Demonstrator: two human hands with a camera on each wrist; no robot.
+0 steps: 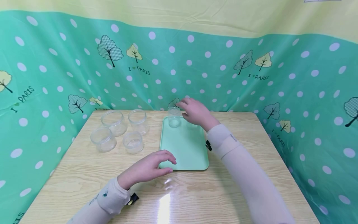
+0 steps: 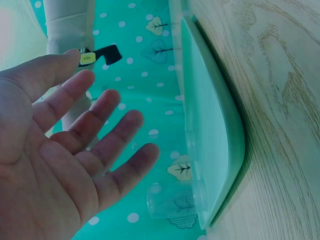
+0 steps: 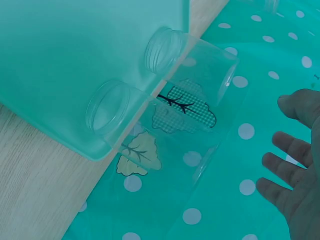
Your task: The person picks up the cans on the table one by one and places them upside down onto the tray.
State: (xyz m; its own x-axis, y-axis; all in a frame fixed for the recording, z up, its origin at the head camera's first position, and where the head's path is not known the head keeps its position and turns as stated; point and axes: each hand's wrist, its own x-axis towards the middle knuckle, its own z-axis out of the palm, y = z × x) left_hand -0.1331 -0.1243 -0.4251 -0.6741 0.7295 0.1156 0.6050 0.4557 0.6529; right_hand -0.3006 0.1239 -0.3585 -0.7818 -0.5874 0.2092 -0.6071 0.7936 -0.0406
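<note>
Two clear plastic jars stand mouth-down at the far end of a mint-green tray (image 1: 183,146), their threaded necks on it. One jar (image 1: 174,118) shows plainly in the head view; the second jar (image 3: 150,135) shows beside it in the right wrist view and is mostly behind the right hand in the head view. My right hand (image 1: 195,112) hovers over these jars, fingers spread and apart from them in its wrist view. Above the tray's near left corner is my left hand (image 1: 152,165); its fingers are loosely bent and its palm (image 2: 45,170) holds nothing.
Several more clear jars are grouped on the wooden table (image 1: 190,196) left of the tray, among them a wide jar (image 1: 114,123), a tall jar (image 1: 139,122) and a short jar (image 1: 133,142). A green dotted curtain (image 1: 195,68) hangs along the table's back and sides.
</note>
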